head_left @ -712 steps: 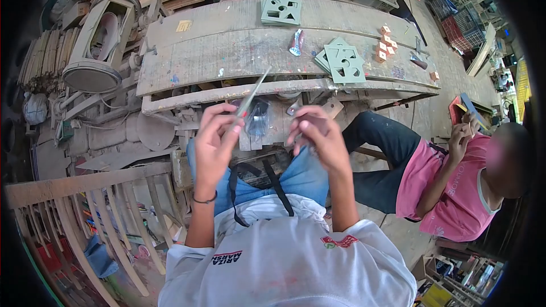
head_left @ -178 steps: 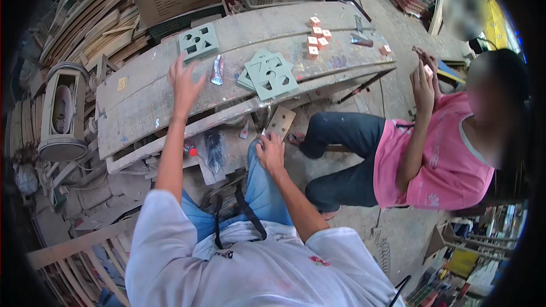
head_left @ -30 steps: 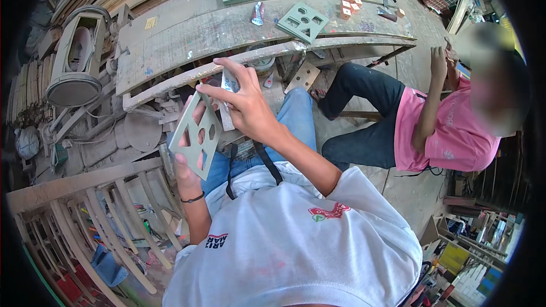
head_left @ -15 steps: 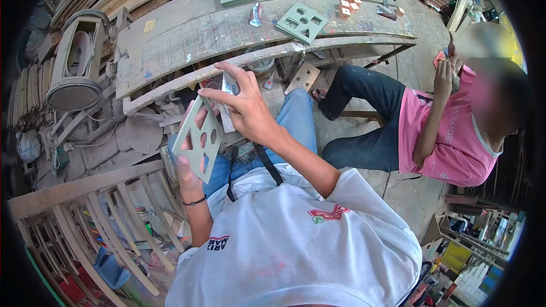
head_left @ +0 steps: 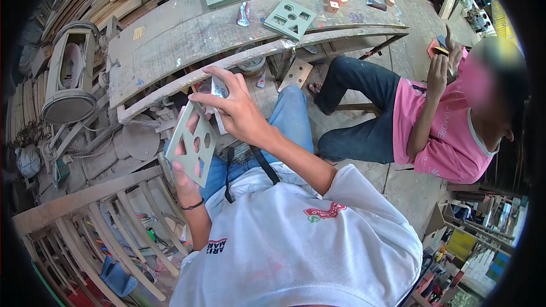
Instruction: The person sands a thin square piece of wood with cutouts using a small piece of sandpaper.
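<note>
A pale green board with shaped cut-outs stands tilted in front of my body. My left hand is wrapped round its lower edge, thumb in front, with the fingers partly showing through the holes. Near the board's top corner is my right hand, closed on a piece of sandpaper with a white printed back. Its index finger reaches to the board's upper edge. Part of the sandpaper is hidden behind the fingers.
On the worn wooden bench lie two more green boards, a tube and several small wooden blocks. A co-worker in a pink shirt sits at right, holding small pieces. A slatted wooden frame stands at left.
The view has shifted slightly, so the bench and co-worker appear further left. My hands keep their hold on the board and sandpaper. The co-worker's hands have moved a little.
</note>
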{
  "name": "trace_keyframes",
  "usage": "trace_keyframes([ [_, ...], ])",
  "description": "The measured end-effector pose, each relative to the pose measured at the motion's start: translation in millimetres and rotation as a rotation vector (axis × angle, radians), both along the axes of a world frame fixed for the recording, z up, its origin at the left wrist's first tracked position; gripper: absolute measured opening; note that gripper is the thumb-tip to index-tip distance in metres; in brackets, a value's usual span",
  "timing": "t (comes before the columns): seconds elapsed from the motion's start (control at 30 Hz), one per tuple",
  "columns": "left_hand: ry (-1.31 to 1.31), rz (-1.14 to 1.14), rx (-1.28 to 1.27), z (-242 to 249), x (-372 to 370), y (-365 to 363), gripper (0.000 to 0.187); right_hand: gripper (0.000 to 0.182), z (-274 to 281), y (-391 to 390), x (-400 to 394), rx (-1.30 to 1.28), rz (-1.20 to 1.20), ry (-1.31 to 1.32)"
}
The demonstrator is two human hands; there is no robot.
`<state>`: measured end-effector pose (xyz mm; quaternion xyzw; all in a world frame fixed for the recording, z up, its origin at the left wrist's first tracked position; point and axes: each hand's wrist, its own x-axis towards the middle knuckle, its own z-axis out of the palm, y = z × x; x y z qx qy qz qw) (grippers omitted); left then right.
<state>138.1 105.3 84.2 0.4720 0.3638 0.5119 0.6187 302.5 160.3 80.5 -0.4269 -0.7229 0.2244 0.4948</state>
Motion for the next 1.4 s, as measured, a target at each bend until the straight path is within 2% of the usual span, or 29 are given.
trace_keyframes([
  [0.07, -0.061, 0.039, -0.021, -2, 1, 0, 0.117, 0.058, -1, 0, 0, -0.010, -0.004, -0.003],
  [0.4, -0.043, 0.028, -0.022, -2, 2, 0, 0.118, 0.046, -5, 2, 2, 0.039, -0.035, -0.039],
  [0.5, -0.006, 0.015, -0.006, -1, 4, 0, 0.118, 0.054, -6, 0, 2, -0.042, -0.017, 0.007],
  [0.6, 0.011, 0.015, -0.016, -4, 3, -1, 0.118, 0.046, -10, 1, 4, 0.037, -0.044, -0.049],
  [1.4, 0.014, -0.008, -0.015, -18, 9, -2, 0.113, 0.053, -22, -5, 12, -0.052, -0.060, 0.026],
])
